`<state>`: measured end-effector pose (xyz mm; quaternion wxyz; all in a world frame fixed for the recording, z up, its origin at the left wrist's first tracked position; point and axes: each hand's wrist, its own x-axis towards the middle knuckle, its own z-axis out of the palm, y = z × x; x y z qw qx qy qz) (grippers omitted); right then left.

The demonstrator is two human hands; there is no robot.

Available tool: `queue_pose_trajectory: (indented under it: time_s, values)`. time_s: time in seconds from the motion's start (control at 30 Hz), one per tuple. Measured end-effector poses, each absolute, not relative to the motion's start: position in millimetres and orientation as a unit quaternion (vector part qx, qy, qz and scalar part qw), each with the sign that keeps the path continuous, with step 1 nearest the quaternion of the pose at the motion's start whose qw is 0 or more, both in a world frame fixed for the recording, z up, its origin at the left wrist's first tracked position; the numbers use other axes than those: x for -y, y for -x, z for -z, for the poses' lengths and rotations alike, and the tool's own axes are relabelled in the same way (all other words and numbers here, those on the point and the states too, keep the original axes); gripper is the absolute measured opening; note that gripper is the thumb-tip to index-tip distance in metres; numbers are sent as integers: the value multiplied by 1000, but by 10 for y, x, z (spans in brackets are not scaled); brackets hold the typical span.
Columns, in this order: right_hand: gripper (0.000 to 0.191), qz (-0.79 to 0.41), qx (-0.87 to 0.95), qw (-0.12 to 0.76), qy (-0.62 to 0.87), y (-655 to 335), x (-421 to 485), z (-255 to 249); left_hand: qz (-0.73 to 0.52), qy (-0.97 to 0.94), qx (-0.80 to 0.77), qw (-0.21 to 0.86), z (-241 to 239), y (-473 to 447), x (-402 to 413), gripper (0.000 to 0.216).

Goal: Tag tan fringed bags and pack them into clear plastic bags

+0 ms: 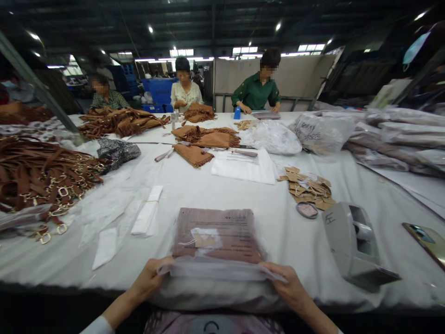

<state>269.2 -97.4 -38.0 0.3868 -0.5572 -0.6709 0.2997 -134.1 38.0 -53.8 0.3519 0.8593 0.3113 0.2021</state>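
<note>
A clear plastic bag (217, 234) with a folded brown suede item inside lies on the white table (278, 218) right in front of me. My left hand (148, 280) pinches the bag's near flap at its left end. My right hand (287, 285) pinches the same flap at its right end. Both hands rest at the table's near edge, fingers closed on the plastic. Through the bag a paper tag shows on the brown item.
A grey tape dispenser (354, 243) stands to the right, with a small dish (307, 209) and brown paper tags (311, 188) behind it. Brown straps with gold buckles (38, 178) pile at the left. White slips (148, 215), paper sheets (245, 164) and bagged goods (392, 134) lie around. Three people work at the far side.
</note>
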Motion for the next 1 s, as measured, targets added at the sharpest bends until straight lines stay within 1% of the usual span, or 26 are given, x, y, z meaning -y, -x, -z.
queue_pose_trajectory:
  time_s: [0.07,0.1,0.17,0.23,0.3,0.37,0.43,0.5,0.57,0.67,0.8,1.0]
  values:
    - [35,-329,556,422,636,-2641,879,343,-246,-773,-423,404,489,1253,-405,44]
    - [35,-335,511,438,659,-2616,839,323,-264,-744,-449,419,450,1206,-413,44]
    - [38,-327,440,475,688,-2567,773,289,-294,-712,-467,434,358,1108,-418,41]
    - [38,-294,387,504,714,-2523,725,271,-331,-686,-482,433,283,1008,-415,38]
    - [40,-253,348,512,744,-2486,690,271,-373,-640,-518,428,258,911,-415,40]
    - [47,-229,327,508,763,-2457,663,282,-400,-590,-555,429,283,829,-426,41]
    - [49,-231,324,508,764,-2439,645,297,-414,-564,-575,423,334,776,-445,40]
    - [46,-241,328,507,760,-2433,638,314,-425,-566,-581,401,383,761,-464,40]
    - [45,-235,336,498,764,-2437,644,334,-430,-577,-588,369,420,781,-469,39]
    - [46,-178,373,465,783,-2449,664,370,-397,-601,-614,323,468,847,-440,37]
    - [49,-89,445,393,800,-2471,680,422,-324,-652,-632,265,558,932,-376,35]
    - [49,-2,550,286,785,-2522,672,541,-234,-726,-625,167,682,990,-459,37]
